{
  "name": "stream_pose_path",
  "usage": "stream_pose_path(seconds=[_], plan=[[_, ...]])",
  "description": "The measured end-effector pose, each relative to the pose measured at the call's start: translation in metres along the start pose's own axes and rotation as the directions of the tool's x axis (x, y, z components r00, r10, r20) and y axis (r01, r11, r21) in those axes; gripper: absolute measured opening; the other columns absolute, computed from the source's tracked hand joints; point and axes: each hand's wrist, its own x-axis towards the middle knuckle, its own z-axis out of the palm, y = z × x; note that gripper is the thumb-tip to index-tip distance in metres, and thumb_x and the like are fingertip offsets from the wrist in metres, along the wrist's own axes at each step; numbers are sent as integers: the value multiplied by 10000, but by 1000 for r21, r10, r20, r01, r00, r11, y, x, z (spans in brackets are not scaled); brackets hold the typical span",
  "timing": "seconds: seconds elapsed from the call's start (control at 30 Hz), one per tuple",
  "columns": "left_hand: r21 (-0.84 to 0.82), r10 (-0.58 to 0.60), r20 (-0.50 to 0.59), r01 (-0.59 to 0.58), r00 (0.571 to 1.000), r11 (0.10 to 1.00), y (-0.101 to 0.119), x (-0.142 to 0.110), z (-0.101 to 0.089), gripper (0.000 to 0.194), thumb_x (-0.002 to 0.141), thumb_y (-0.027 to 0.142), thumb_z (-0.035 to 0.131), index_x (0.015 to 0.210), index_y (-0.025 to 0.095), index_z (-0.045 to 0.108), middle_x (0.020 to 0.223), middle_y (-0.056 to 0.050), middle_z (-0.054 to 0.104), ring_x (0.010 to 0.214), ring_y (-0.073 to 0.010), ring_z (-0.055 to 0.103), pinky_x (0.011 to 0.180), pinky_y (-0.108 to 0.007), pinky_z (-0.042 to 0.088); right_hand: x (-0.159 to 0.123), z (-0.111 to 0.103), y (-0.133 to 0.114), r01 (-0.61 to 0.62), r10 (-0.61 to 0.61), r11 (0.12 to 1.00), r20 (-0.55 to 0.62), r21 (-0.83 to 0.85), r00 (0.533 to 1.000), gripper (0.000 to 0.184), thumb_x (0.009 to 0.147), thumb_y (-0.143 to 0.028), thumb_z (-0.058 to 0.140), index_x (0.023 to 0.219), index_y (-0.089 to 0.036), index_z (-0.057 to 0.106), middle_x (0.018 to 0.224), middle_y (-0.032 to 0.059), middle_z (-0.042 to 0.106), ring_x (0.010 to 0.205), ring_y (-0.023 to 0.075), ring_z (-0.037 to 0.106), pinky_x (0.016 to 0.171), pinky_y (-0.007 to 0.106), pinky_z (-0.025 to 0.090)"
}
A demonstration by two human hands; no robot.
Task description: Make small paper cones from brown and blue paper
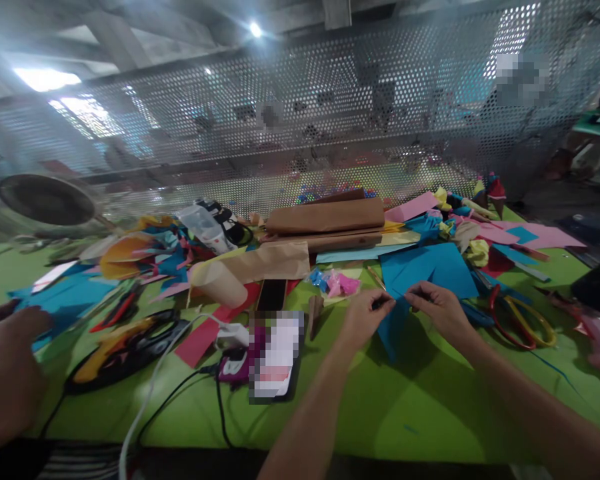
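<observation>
My left hand (pixel 364 319) and my right hand (pixel 439 308) face each other over the green table, right of the middle. Thumb and fingers of both pinch a piece of blue paper (pixel 394 333) by its upper edge, and it hangs down to a point between them. Just behind lies a larger blue sheet (pixel 437 268). Left of my left hand, a small brown paper cone (pixel 315 316) stands near a bag of pink and blue bits (pixel 337 283). Scissors with red and yellow handles (pixel 523 321) lie right of my right hand.
A co-worker's hand (pixel 13 367) is at the far left. Nearby are a yellow glue gun (pixel 105 350), a phone (pixel 280 357), a power strip (pixel 237 365) and cables. Brown paper rolls (pixel 325 217) lie at the back before a perforated metal screen (pixel 330 120).
</observation>
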Motion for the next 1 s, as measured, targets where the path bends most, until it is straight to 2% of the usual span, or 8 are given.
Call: stream_pose_path(seconds=[0.2, 0.33, 0.47, 0.57, 0.67, 0.8, 0.9, 1.0], plan=[[-84, -61, 3, 61, 998, 995, 0, 1, 0, 163, 876, 326, 658, 827, 183, 720, 766, -12, 691, 732, -172, 595, 668, -267, 423, 2, 1, -2, -36, 36, 998, -1, 50, 999, 387, 818, -593, 701, 776, -209, 678, 685, 2, 616, 661, 165, 556, 621, 292, 450], [-113, -86, -30, 82, 996, 990, -2, 2, 1, 156, 865, 321, 672, 838, 177, 724, 786, -16, 699, 753, -173, 601, 688, -272, 436, 3, 2, -7, -76, 78, 986, -12, 148, 997, 420, 798, -623, 704, 836, -206, 681, 768, 12, 635, 686, 158, 559, 628, 287, 464], [-218, -156, -138, 123, 978, 968, -7, 3, 2, 184, 872, 350, 674, 858, 169, 703, 816, -26, 692, 779, -171, 603, 708, -275, 446, 1, 7, -6, -137, 118, 975, 121, 172, 986, 413, 763, -590, 757, 820, -198, 639, 732, -13, 587, 677, 143, 523, 618, 273, 430], [-275, -179, -155, 132, 971, 952, -9, 4, 2, 224, 873, 395, 673, 858, 172, 680, 813, -17, 665, 779, -162, 586, 719, -272, 441, -1, 10, -2, -142, 116, 983, 200, 121, 973, 433, 734, -586, 778, 715, -204, 576, 661, -37, 523, 635, 129, 470, 576, 260, 386], [-250, -165, -116, 132, 979, 959, -8, 4, 2, 249, 868, 417, 663, 806, 177, 640, 748, 9, 597, 723, -144, 537, 673, -261, 403, 1, 9, 0, -93, 81, 989, 106, 116, 991, 435, 741, -599, 758, 706, -214, 559, 651, -42, 491, 626, 125, 441, 567, 256, 377], [-85, -93, -36, 90, 995, 992, -6, 3, 3, 283, 895, 384, 622, 702, 189, 551, 654, 40, 481, 642, -126, 446, 605, -263, 315, 5, 4, 0, -69, 74, 988, -29, 135, 997, 431, 727, -623, 751, 793, -219, 618, 738, -4, 569, 706, 156, 502, 625, 272, 435], [-21, -80, -29, 80, 996, 997, -7, 2, 5, 346, 920, 360, 594, 645, 197, 463, 621, 48, 419, 614, -123, 411, 584, -266, 290, 6, 2, 1, -83, 90, 986, -46, 147, 995, 433, 719, -622, 760, 800, -218, 628, 761, 2, 588, 725, 162, 515, 646, 279, 443], [-65, -121, -74, 116, 990, 991, -11, 2, 8, 320, 921, 346, 599, 669, 201, 466, 640, 43, 446, 629, -129, 460, 592, -257, 345, 5, 3, 2, -93, 96, 985, -15, 146, 995, 424, 728, -606, 766, 761, -214, 608, 726, -16, 555, 695, 148, 489, 628, 272, 412]])
